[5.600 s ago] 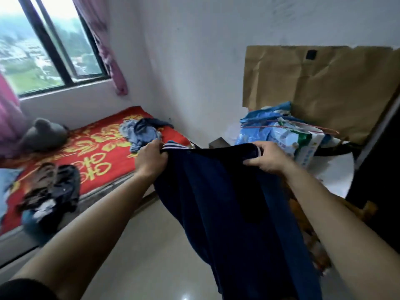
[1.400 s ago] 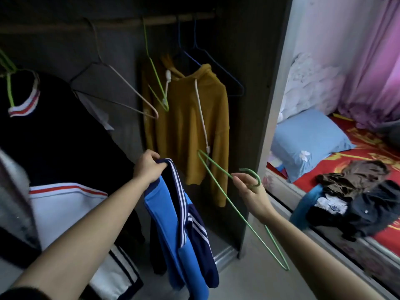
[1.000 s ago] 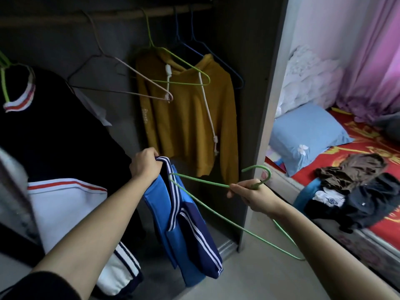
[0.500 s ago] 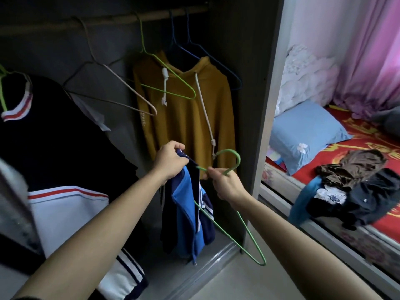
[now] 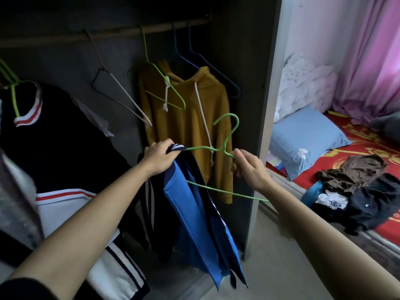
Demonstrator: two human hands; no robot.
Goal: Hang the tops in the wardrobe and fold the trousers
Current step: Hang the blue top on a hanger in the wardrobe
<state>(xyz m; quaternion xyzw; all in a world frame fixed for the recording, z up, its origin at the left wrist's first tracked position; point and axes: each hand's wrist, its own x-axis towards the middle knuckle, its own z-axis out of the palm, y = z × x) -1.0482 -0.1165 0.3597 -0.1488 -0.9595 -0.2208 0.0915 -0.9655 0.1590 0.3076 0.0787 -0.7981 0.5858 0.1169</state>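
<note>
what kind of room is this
Most likely a bedroom, seen from an open wardrobe: a rail with wire hangers and a yellow hoodie, and beside it a bed with a blue pillow and a pile of clothes.

Two hands (image 5: 161, 158) (image 5: 251, 169), one hoodie (image 5: 190, 126), one pillow (image 5: 303, 144)

The jacket (image 5: 194, 204) is navy and bright blue with white stripes, the hanger (image 5: 224, 147) green. The hoodie (image 5: 186, 128) is mustard yellow, its cords (image 5: 202, 114) white. The pillow (image 5: 303, 141) is pale blue, the bedcover (image 5: 368, 148) red with a gold pattern, the curtain (image 5: 372, 50) pink.
</note>
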